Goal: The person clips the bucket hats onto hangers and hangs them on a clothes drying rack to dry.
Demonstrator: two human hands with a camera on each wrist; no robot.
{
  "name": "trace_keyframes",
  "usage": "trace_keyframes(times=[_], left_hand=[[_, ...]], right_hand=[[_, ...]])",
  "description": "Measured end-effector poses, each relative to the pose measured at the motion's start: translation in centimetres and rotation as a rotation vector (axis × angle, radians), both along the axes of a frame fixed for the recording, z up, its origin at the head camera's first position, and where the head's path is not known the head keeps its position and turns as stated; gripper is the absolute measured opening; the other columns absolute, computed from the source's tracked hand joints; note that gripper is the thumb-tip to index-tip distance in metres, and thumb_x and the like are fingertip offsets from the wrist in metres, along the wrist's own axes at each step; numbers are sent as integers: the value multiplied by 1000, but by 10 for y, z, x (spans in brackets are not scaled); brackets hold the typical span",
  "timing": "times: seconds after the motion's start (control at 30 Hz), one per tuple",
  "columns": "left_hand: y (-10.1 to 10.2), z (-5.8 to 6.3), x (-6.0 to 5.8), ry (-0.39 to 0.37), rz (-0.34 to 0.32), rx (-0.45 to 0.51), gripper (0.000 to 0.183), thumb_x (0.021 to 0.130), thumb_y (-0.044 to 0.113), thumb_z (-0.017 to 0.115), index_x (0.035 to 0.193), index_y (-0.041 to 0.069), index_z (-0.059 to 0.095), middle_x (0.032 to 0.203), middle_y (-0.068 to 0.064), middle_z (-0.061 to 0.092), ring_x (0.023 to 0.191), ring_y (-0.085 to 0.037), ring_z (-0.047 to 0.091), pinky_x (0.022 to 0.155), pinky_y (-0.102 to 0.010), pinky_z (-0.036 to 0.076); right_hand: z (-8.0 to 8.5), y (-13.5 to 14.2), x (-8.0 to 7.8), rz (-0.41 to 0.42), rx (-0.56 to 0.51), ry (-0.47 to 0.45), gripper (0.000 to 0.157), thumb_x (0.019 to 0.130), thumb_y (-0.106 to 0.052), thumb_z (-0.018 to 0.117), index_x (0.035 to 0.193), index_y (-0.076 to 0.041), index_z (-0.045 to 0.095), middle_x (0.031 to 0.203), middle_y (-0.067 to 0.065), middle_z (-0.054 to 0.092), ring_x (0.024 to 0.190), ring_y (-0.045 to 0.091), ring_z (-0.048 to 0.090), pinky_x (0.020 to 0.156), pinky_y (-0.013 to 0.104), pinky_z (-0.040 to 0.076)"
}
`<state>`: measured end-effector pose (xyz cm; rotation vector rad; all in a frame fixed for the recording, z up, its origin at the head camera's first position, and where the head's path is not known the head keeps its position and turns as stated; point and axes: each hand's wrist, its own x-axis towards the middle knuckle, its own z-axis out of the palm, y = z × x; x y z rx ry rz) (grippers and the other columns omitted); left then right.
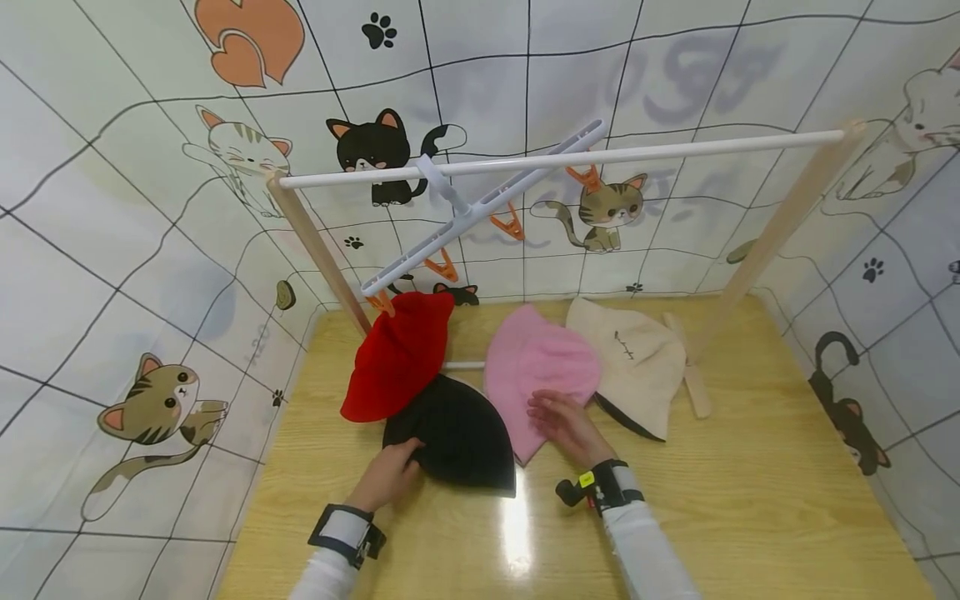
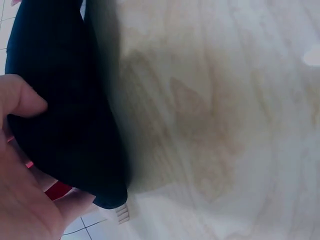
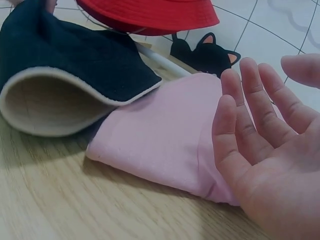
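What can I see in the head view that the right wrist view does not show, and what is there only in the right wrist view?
Only the head view shows the cream hat, the pale hanger with its orange clips, and the white upper rail.

Only the right wrist view looks into the open mouth of the black hat, with its pale lining.

Both share the black hat, the red hat, the pink hat, the right hand and the wooden table.

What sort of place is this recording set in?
Probably an indoor booth set up for tabletop work: cat-print walls on three sides, a wood-grain table, and a hanging rail standing on it.
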<state>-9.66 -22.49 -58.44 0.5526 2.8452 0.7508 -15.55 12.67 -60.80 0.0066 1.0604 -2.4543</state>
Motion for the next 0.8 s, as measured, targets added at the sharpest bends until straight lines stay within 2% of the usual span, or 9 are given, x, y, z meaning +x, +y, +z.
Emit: trace_keyframes(times=[0.17, 0.27, 0.37, 0.6, 0.7, 0.8], left_hand=[[-2, 4, -5, 132, 1, 16, 20, 85, -3, 61, 104, 0, 62, 93, -10, 67, 76, -19, 61, 74, -40, 54], [-2, 8, -9, 213, 13, 68, 18, 86, -4, 63, 103, 1, 62, 92, -9, 67, 74, -18, 61, 71, -38, 54], [0, 13, -14, 257, 25, 122, 18, 87, -2, 66, 104, 2, 62, 92, -7, 67, 74, -14, 59, 71, -36, 54], [6, 30, -22, 309, -7, 142, 15, 87, 0, 68, 101, 2, 62, 87, -4, 65, 72, -14, 57, 69, -34, 54], [10, 35, -25, 313, -22, 141, 14, 88, 1, 68, 99, 5, 61, 80, 1, 61, 67, -11, 53, 65, -29, 52], [15, 40, -28, 281, -26, 137, 11, 90, 4, 66, 97, 8, 59, 73, 6, 51, 63, -10, 47, 58, -24, 48]], right_hand=[[0, 1, 0, -12, -4, -11, 24, 101, -5, 43, 118, -6, 59, 113, 10, 63, 104, 22, 60, 102, 41, 39], [2, 1, 0, -16, -2, -16, 23, 101, -6, 43, 119, -6, 59, 115, 11, 62, 106, 22, 59, 104, 42, 36], [3, 2, 0, -24, 6, -28, 22, 101, -8, 45, 119, -5, 58, 116, 12, 61, 107, 23, 58, 106, 44, 34], [6, 3, -1, -28, 10, -34, 21, 101, -10, 47, 119, -6, 57, 115, 10, 62, 109, 24, 57, 109, 47, 29], [7, 6, -1, -20, -4, 7, 21, 102, -9, 44, 117, -8, 58, 114, 8, 62, 111, 25, 56, 109, 47, 28], [10, 9, -1, -19, -39, 57, 26, 103, -5, 39, 119, -7, 58, 114, 7, 62, 113, 26, 55, 109, 46, 29]])
